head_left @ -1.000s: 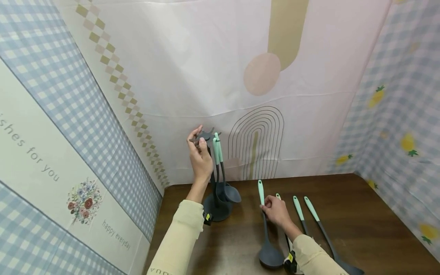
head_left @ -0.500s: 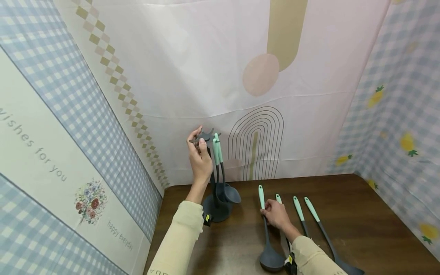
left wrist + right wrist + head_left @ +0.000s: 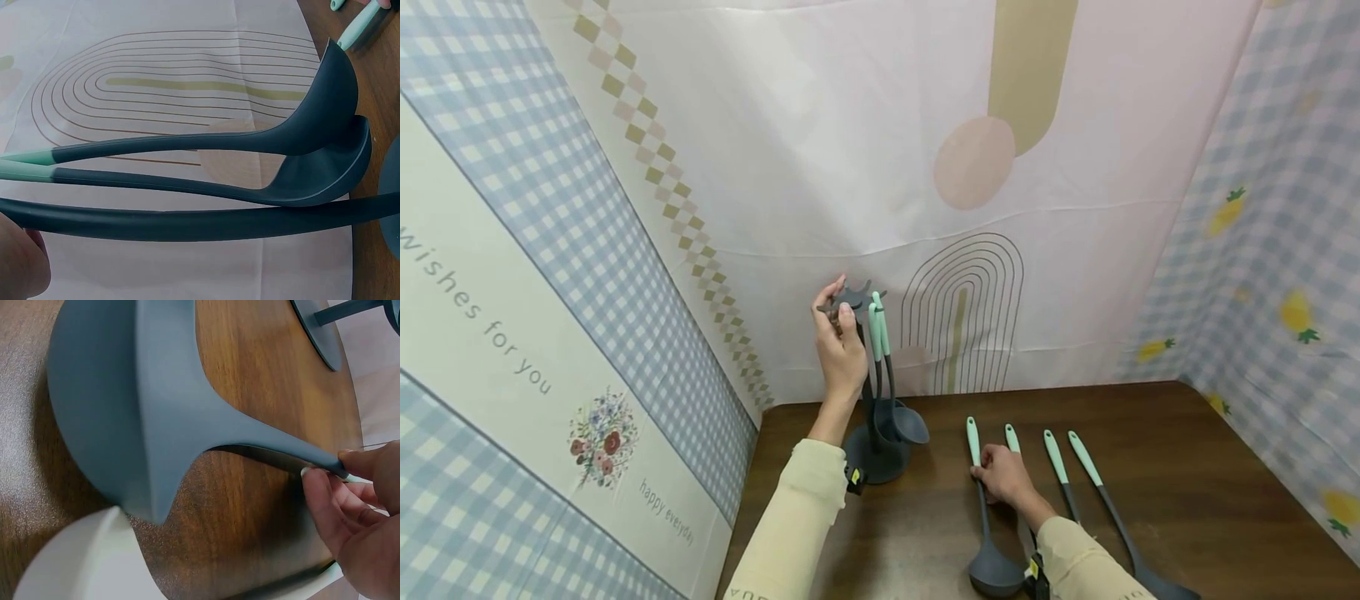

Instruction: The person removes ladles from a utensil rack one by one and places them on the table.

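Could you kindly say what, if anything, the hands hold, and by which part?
Left hand: utensil stand, its top. Right hand: round-headed utensil, where handle meets shaft.

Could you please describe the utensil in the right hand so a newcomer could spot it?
On the brown table, right of the dark stand, is a row of mint-handled utensils. It is the leftmost utensil, dark-headed, the only one pinched by the right hand.

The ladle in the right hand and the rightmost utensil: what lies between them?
Two, in the head view: a utensil partly hidden by the right hand, then another mint-handled utensil.
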Demonstrator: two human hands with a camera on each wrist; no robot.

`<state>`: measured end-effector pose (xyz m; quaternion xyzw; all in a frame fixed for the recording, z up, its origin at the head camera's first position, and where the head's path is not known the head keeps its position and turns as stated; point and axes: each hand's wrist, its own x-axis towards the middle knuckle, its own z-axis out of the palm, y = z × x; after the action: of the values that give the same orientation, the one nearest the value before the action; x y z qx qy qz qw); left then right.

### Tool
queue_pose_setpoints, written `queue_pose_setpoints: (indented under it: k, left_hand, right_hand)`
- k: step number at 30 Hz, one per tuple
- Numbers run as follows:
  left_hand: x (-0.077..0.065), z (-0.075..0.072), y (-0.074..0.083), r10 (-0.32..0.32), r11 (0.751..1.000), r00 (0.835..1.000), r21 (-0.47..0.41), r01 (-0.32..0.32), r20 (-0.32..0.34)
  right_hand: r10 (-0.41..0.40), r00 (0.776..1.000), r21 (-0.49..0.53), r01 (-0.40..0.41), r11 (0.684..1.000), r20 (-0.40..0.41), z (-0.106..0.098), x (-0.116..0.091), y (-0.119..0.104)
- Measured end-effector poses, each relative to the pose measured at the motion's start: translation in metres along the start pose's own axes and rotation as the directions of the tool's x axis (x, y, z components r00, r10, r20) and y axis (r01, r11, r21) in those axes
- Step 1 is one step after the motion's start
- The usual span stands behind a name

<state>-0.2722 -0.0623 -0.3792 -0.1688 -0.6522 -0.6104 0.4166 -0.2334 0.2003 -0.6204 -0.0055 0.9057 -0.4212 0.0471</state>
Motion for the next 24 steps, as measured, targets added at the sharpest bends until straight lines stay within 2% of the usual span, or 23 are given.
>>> queue_pose_setpoints:
  k: [5, 8, 13, 18, 21, 24]
  left_hand:
    - [-0.001, 0.0, 0.002, 0.001, 1.0, 1.0, 0.004, -0.001, 0.003]
    - [-0.001, 0.0, 0.001, 0.009, 1.0, 1.0, 0.008, -0.009, 0.001]
    - [-0.001, 0.0, -0.01, 0.029, 1.0, 1.0, 0.01, -0.029, -0.004]
    - [-0.001, -0.001, -0.031, 0.027, 0.999, 1.0, 0.045, -0.027, -0.006]
    - [-0.001, -0.002, -0.036, -0.001, 0.998, 1.0, 0.065, 0.0, 0.009]
    - [-0.001, -0.003, -0.037, -0.029, 0.997, 0.999, 0.077, 0.027, 0.024]
  right_hand:
    - [0.013, 1.0, -0.038, -0.012, 0.999, 0.014, 0.0, 0.001, 0.004]
    - [-0.001, 1.0, -0.108, 0.001, 0.994, 0.001, 0.0, 0.002, 0.006]
    - [0.008, 1.0, -0.185, -0.007, 0.983, 0.003, -0.002, 0.002, 0.01]
    - [0.029, 0.997, -0.146, -0.018, 0.989, 0.073, -0.011, 0.0, 0.003]
    - [0.047, 0.989, -0.139, -0.028, 0.99, 0.142, -0.023, -0.001, -0.009]
    - [0.027, 0.982, -0.19, 0.009, 0.982, 0.188, -0.036, 0.001, -0.02]
